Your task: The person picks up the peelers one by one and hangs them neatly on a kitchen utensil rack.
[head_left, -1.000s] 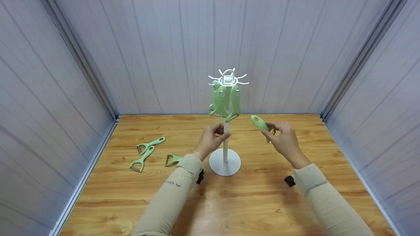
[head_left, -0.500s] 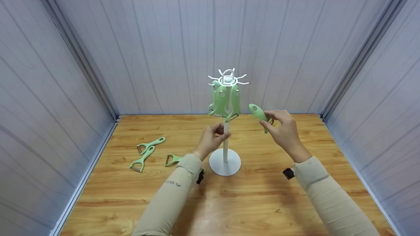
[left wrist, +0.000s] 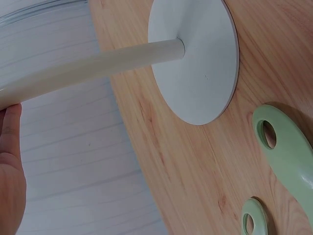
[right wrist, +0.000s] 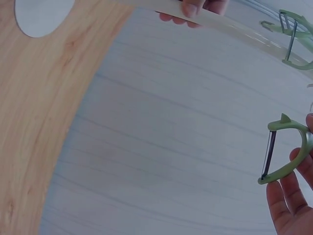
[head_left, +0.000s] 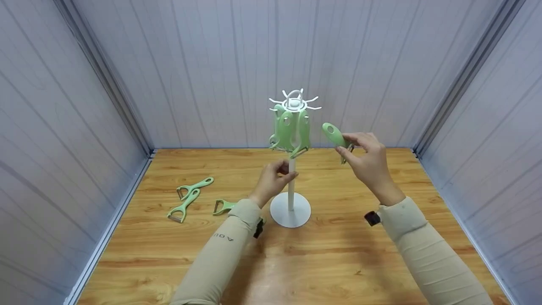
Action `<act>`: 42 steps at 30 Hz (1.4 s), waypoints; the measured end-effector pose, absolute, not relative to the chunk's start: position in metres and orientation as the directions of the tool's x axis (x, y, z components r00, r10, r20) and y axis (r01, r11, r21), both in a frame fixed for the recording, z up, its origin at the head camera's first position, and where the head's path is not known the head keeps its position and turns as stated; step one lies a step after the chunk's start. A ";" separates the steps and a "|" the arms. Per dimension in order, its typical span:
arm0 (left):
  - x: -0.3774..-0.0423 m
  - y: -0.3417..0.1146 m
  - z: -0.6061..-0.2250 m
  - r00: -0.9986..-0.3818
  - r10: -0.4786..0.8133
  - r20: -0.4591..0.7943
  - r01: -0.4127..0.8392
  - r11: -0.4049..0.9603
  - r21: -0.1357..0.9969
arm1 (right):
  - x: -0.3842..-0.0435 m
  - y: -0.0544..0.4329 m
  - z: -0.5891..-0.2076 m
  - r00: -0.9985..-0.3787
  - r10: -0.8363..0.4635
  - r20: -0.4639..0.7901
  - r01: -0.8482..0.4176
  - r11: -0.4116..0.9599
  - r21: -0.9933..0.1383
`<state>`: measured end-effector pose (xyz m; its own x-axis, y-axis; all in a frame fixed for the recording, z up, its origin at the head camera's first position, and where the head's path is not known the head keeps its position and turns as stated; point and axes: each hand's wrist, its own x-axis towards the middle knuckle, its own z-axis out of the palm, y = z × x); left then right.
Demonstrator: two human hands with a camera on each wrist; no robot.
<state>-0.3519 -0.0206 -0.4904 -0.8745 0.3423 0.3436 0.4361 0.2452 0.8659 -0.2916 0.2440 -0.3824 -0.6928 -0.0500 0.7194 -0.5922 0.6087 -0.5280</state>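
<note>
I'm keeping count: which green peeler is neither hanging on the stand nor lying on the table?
The peeler in the right hand, held in the air apart from the stand; three others hang there and three more lie on the table.

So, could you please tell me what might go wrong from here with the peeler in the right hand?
The right hand pinches the peeler near its blade, so a slip might cause a nick. The hanging peelers sit close together, so a bump could unhook one. Their weight gathers on the near side, so the stand might wobble if the left hand loosens.
</note>
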 end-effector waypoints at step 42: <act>-0.352 -0.019 -0.492 -0.865 0.341 0.368 0.459 0.243 0.854 | -0.294 0.228 -0.344 -0.641 -0.015 0.767 -0.630 0.581 -0.515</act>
